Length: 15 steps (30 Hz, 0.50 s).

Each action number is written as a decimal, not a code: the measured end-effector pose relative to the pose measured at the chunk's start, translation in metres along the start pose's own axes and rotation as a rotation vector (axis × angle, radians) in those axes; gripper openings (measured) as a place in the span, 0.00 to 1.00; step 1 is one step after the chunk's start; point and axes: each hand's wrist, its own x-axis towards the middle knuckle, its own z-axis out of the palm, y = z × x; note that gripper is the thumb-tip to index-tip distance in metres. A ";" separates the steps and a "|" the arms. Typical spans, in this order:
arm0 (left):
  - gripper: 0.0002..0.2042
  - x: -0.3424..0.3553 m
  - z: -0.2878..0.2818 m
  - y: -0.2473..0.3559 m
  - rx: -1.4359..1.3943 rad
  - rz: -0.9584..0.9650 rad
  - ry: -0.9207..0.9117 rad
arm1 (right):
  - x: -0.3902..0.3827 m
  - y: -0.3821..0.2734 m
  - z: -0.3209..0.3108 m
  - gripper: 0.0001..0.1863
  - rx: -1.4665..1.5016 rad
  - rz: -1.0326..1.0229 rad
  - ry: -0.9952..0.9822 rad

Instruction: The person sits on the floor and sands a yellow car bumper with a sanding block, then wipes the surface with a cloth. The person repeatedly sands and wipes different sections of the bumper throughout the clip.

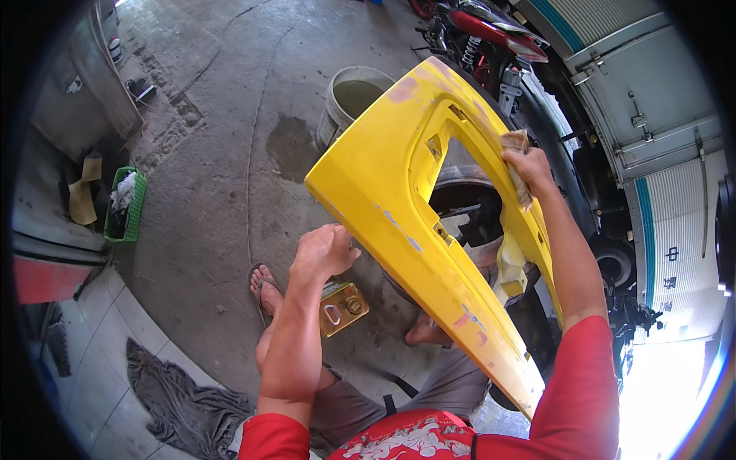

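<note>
Across the centre of the frame, a large yellow panel (399,192), a curved vehicle body piece with a big cut-out opening, runs tilted from the upper middle down to the lower right. Pale scuffed patches mark its surface. The left hand (326,249) sits at centre left, its grip closed along the panel's lower edge, steadying it. The right hand (529,170), in the upper right, is closed on a tan rag or sanding pad (518,157) pressed against the inner rim of the opening.

Below the left hand, a brass-coloured tin can (343,307) stands on the concrete floor (222,153), near a foot in a sandal (263,280). A grey bucket (346,100) sits behind the panel's top end, and a red motorcycle (479,34) is parked at the upper edge. A green basket (129,207) is at the left, and a grey cloth (180,402) lies at the lower left.

To do this rubbing well, I judge that the left hand should brace the panel firmly so it does not flex, while the right works in short, even strokes along the rim, keeping the pad flat.
</note>
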 end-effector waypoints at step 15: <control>0.17 -0.004 -0.009 -0.003 -0.007 -0.049 0.028 | -0.025 0.022 -0.005 0.35 0.058 0.049 -0.004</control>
